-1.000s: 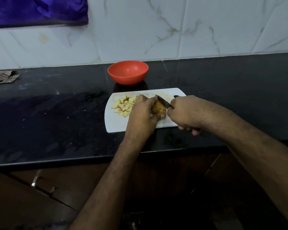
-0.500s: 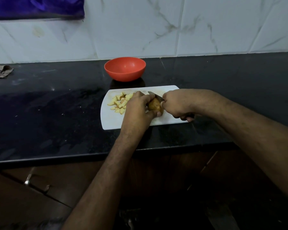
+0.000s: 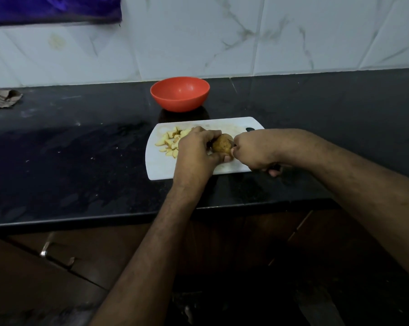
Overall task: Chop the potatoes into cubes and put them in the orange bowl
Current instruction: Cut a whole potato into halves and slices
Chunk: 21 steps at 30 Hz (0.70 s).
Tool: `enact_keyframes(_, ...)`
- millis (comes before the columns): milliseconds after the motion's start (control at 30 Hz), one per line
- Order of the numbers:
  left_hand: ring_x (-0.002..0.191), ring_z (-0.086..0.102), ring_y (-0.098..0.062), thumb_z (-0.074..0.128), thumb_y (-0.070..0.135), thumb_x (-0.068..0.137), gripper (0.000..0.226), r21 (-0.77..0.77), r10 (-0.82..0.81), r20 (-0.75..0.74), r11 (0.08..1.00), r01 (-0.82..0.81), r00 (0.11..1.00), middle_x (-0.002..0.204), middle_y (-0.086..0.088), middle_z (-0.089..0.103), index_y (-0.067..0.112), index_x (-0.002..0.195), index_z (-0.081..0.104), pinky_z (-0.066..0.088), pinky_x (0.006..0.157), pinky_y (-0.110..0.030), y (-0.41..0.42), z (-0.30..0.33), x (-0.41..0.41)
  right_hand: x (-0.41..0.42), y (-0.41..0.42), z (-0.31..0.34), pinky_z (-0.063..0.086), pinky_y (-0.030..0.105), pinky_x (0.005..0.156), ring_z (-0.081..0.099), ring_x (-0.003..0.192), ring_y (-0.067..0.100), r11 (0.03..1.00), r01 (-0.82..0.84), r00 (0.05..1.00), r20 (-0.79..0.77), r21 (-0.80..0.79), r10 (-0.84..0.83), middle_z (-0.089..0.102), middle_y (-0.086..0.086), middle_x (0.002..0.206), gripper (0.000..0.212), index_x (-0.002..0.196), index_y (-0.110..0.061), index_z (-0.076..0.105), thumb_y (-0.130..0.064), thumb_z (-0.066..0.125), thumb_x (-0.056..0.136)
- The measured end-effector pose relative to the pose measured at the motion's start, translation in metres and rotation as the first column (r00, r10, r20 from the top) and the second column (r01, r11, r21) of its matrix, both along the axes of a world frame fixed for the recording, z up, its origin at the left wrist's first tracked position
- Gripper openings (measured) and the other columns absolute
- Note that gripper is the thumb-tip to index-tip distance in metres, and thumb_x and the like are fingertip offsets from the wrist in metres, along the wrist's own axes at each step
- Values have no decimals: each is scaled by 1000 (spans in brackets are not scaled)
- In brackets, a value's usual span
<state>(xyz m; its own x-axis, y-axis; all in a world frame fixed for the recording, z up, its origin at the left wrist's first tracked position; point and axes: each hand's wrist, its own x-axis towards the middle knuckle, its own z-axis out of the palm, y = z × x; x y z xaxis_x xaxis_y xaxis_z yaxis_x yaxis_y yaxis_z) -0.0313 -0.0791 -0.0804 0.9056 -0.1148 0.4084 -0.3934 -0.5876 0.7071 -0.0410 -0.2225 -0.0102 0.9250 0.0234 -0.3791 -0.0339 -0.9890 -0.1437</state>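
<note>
No readable text, labels, brands, numbers or signs anywhere.

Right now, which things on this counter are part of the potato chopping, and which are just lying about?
Part of the job:
- potato, held by the left hand
- right hand, gripping a knife handle that is mostly hidden
- cut pieces
- white cutting board
- orange bowl, no pieces visible inside

Lying about:
- crumpled paper, far left
- purple cloth on the wall

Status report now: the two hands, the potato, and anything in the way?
Left hand grips potato on white board. Right hand curled round dark handle, blade hidden. Cut pieces on board; orange bowl holds none. Nothing in the way.
</note>
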Motion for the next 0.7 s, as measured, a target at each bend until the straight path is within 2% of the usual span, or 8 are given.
enact_keyframes(100,101,59,-9,92,19,68,64,-1,11,4,1000,-11,1000,109,5,65,16,128,69,48,92,-16,0,0,-1,4,2,-1,38,22,34,48,33,21,1000,-4,1000,-23,-10,4,58,19,80,16,100,-13,55,-9,40,104)
enact_keyframes(200,101,59,-9,90,18,70,63,13,22,5,1000,-22,1000,110,4,64,16,129,69,47,92,-18,-1,2,-2,6,5,-5,38,21,33,47,28,21,999,9,1000,-9,-51,-10,60,21,80,19,112,-4,57,-15,42,106)
enact_keyframes(300,102,58,-9,89,17,71,61,29,28,16,999,-28,999,111,3,65,16,128,69,45,91,-15,-1,2,-4,7,7,-8,37,20,31,42,20,19,998,23,998,-51,-65,-26,56,18,73,24,117,-3,57,-18,42,107)
enact_keyframes(400,103,59,-10,90,17,70,60,29,38,20,999,-39,999,111,3,65,16,127,69,48,94,-20,-1,2,-5,7,5,-7,39,20,33,43,22,18,1000,18,999,-41,-19,-19,57,18,74,22,118,-5,56,-12,40,106)
enact_keyframes(533,105,60,-11,90,15,70,61,10,47,7,999,-48,999,113,2,66,16,128,69,48,97,-21,-3,1,-4,-12,-5,-9,39,21,33,50,30,21,999,19,1000,-25,-37,-20,62,22,93,18,118,-4,53,-9,42,104)
enact_keyframes(600,104,61,-11,90,15,70,61,8,46,9,999,-46,999,111,3,66,16,128,69,50,98,-24,-2,1,-2,-23,-8,-11,39,21,33,51,35,23,999,12,1000,-16,-53,-13,62,22,90,16,115,-5,52,-10,42,104)
enact_keyframes(700,103,61,-11,90,16,70,62,31,25,17,999,-26,1000,112,3,67,17,129,69,50,96,-23,0,-1,0,-20,2,-18,37,20,33,50,33,24,997,-5,999,37,-73,8,62,21,78,18,106,-2,57,-12,42,104)
